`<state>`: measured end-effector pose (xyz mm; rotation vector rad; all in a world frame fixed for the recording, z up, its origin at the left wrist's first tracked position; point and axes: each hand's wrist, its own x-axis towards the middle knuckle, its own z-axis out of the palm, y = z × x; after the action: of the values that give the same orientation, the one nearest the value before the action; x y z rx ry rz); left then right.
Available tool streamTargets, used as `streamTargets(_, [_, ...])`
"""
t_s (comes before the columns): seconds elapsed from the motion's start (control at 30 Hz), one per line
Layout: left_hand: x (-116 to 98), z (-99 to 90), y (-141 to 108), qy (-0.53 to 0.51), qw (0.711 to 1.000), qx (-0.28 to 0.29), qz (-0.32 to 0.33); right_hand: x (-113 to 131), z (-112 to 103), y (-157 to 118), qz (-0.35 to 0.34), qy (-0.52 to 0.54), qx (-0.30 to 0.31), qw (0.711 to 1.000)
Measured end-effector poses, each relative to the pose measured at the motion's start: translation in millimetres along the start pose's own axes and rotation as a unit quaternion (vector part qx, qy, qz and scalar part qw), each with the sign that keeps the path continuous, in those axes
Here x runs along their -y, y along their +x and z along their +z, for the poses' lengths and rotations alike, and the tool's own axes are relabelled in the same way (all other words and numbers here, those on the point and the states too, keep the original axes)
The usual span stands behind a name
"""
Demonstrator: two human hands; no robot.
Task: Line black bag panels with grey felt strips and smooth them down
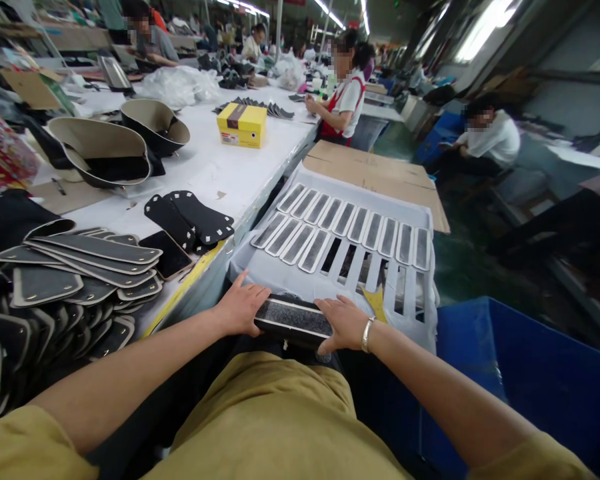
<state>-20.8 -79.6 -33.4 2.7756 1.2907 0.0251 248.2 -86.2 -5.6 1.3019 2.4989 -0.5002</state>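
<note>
A dark bag-like piece with a speckled grey strip (pixel 294 316) edged in white lies across my lap. At its left end my left hand (pixel 241 308) grips it, fingers over the top edge and thumb below. My right hand (pixel 341 325), with a silver bracelet at the wrist, holds the right end the same way. Just beyond is a tray (pixel 240 267) covered in pale sheeting, with rows of white-edged grey strips (pixel 355 225) on it. A yellow piece (pixel 376 303) lies near its front edge.
Black panels with pale edges (pixel 95 257) are piled on the white table (pixel 200 167) at left, beside a phone (pixel 166 255). Farther back are two curved bag pieces (pixel 105 150) and a yellow box (pixel 242 125). A blue bin (pixel 530 373) stands at right. Several people work beyond.
</note>
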Motion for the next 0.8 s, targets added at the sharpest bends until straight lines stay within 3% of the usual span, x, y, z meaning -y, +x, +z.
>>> streamTargets(0.33, [-12,0.7,-4,0.034,0.999,-0.010,-0.023,12,-18,8,-0.004,-0.086,0.048,0.995])
streamTargets(0.47, [-39,-1.5,8,0.049,0.999,-0.010,-0.001,24,-19,-1,-0.001,-0.119,0.012,0.993])
streamTargets(0.63, [-91,-1.2,41,-0.030,0.999,0.011,0.031,28,-12,-14,0.026,-0.121,-0.037,0.992])
streamTargets(0.8, [-104,8.6,47,-0.040,0.999,-0.022,0.023,29,4,-13,0.028,-0.120,-0.076,0.989])
